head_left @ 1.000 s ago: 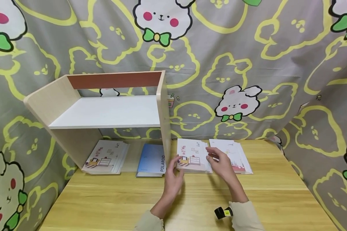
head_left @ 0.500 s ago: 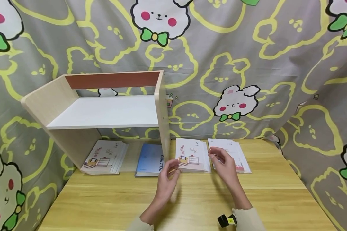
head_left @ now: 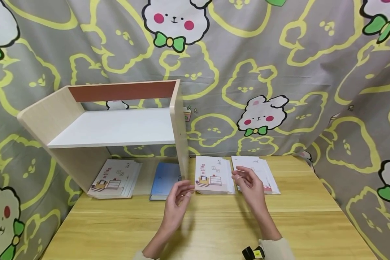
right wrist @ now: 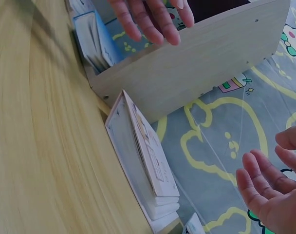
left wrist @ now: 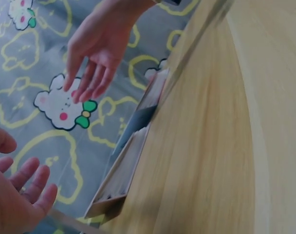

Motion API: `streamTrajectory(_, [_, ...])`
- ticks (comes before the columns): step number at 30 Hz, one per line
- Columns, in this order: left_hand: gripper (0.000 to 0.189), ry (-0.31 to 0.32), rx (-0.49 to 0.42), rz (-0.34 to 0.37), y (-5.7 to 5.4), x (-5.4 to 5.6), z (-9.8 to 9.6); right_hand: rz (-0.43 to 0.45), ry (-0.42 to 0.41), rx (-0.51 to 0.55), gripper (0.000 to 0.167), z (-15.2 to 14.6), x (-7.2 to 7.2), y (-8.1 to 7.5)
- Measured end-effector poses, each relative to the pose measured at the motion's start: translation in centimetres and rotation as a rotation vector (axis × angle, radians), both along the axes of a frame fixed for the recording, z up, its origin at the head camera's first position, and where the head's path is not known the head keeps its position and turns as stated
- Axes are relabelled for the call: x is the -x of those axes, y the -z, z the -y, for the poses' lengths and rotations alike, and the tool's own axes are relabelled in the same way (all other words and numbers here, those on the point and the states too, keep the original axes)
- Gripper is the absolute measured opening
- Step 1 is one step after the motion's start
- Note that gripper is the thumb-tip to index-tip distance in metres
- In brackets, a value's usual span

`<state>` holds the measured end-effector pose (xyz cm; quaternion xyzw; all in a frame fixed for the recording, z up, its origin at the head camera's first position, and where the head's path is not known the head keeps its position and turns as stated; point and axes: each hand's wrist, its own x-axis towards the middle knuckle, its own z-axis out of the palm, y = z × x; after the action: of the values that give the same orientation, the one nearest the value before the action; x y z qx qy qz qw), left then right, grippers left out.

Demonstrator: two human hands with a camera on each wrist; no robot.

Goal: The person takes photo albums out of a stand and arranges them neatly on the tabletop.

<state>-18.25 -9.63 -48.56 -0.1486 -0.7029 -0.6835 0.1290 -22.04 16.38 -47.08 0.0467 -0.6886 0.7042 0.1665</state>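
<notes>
My left hand (head_left: 177,206) hovers above the table with loosely bent fingers, just in front of the bookshelf's right side panel. To its right, my right hand (head_left: 249,187) is held over the near part of a white album (head_left: 258,165), hiding some of its cover. Neither hand holds anything. Between them lies a picture-covered album (head_left: 211,175) with a yellow armchair and a dresser printed on it. In the right wrist view this album (right wrist: 148,161) shows its page edges, its cover slightly raised. Both palms face inward.
A wooden bookshelf (head_left: 126,126) with a white middle board stands at the left. In its lower compartment lie a similar picture-covered album (head_left: 115,178) and a blue album (head_left: 165,178). Behind everything hangs a grey patterned curtain (head_left: 211,72). The wooden table (head_left: 214,227) runs toward me.
My left hand has moved left and toward me, away from the middle album's edge, now overlapping the blue album's corner. My right hand has shifted slightly right relative to the albums. The albums stay in place.
</notes>
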Motion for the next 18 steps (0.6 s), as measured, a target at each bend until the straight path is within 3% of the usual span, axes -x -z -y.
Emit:
streamTrajectory(12, [0.037,-0.07,-0.012,-0.057,-0.7,0.0,2.4,0.007,0.005,0.046,0.03,1.1,-0.4,-0.2])
streamTrajectory(18, [0.033,-0.102,-0.012,-0.141,-1.0,0.2,3.5,0.012,0.001,0.054,0.032,1.6,-0.5,-0.2])
